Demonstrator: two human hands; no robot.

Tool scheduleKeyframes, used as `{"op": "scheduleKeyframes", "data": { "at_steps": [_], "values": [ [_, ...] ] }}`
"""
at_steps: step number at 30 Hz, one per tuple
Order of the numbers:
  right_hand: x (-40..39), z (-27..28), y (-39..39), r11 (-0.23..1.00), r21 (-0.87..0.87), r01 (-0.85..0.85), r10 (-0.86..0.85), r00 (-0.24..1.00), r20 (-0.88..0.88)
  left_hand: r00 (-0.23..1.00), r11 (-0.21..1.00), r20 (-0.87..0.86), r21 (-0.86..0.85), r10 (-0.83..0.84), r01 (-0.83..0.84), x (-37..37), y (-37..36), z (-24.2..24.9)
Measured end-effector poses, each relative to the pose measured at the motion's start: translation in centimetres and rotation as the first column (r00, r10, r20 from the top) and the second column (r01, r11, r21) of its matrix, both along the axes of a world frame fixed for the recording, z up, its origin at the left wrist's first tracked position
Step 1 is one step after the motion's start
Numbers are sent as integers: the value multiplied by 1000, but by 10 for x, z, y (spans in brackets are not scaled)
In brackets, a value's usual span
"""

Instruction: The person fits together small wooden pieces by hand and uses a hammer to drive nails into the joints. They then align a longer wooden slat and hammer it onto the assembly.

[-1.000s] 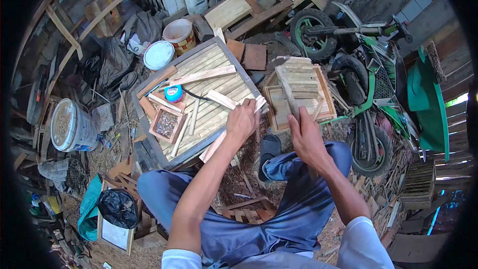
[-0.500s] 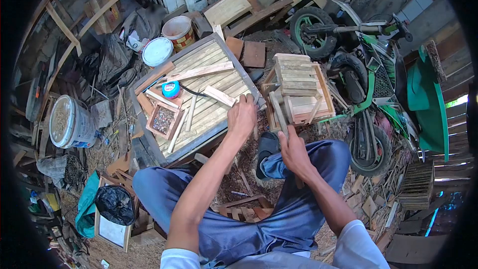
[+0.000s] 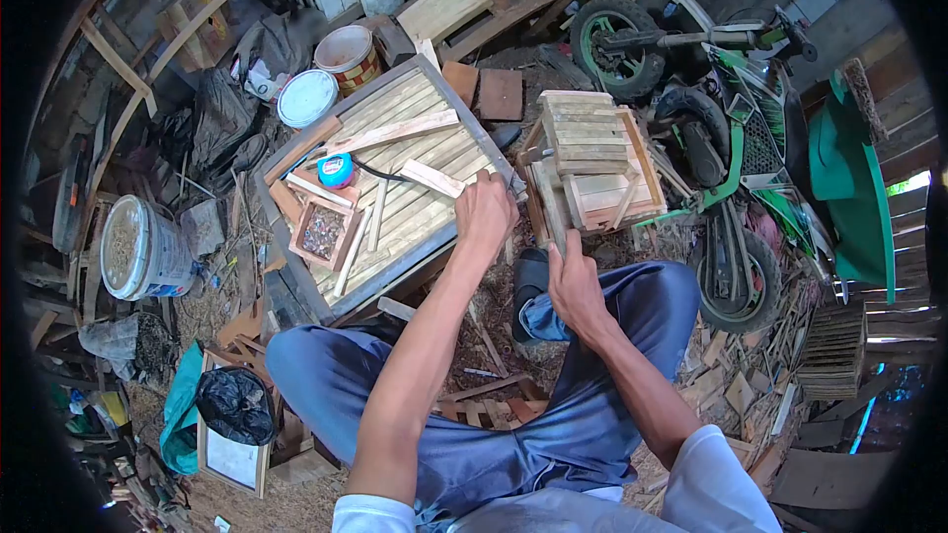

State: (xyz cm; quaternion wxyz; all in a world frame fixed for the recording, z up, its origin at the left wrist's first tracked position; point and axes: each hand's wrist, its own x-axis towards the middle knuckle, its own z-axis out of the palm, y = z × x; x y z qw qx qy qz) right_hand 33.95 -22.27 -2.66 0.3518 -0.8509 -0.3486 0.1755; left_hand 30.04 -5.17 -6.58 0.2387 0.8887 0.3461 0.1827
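A: From the head camera, what does the right hand have?

B: The right hand (image 3: 576,281) is closed around what looks like a hammer (image 3: 549,199), held by the handle just at the left side of a slatted wooden crate (image 3: 591,143)

A: And the left?

B: The left hand (image 3: 486,205) has its fingers curled at the near end of a wooden strip (image 3: 432,179), by the right-hand edge of the slatted tabletop (image 3: 420,225); whether they grip it I cannot tell, since the hand covers that end

A: How would each handle?

B: I'd judge the hammer stiff and weighted toward its head, the handle not slippery, best taken low down, well away from the head. The strip seems light and rigid, though thin enough to split, so I'd hold its long sides close to one end

A: Which way do they point?

B: The hammer's long axis runs up and away from the right hand, leaning slightly left, head farthest; its striking face is too small to make out. The strip slants up and leftward from the left hand, its far end apart from a blue tape measure (image 3: 336,171)
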Motion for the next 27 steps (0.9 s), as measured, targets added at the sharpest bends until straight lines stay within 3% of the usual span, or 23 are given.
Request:
{"op": "scheduleKeyframes", "data": {
  "at_steps": [3,9,12,19,22,25,27],
  "values": [
    [4,-16,-3,995,-94,-47,49,998,25,1000,1000,2,-11,-19,19,-3,0,0],
    [1,-2,-3,1000,2,8,-8,1000,-2,1000,1000,-14,-2,-5,5,4,2,-4],
    [8,-17,-4,995,-87,-41,41,999,0,999,999,-39,-33,-16,15,1,1,-1],
    [1,3,-4,1000,-10,18,-19,999,-44,999,1000,-45,-14,-16,15,3,3,0],
    [6,-2,-3,998,-48,33,-38,994,-105,996,998,-83,-56,-23,18,0,5,8],
    [10,10,-2,994,-36,101,-106,980,-167,996,976,-92,-214,17,-37,-9,18,6],
    [13,14,0,993,3,115,-112,974,-198,999,965,32,-261,-24,31,-14,23,-5]
  ]
}}
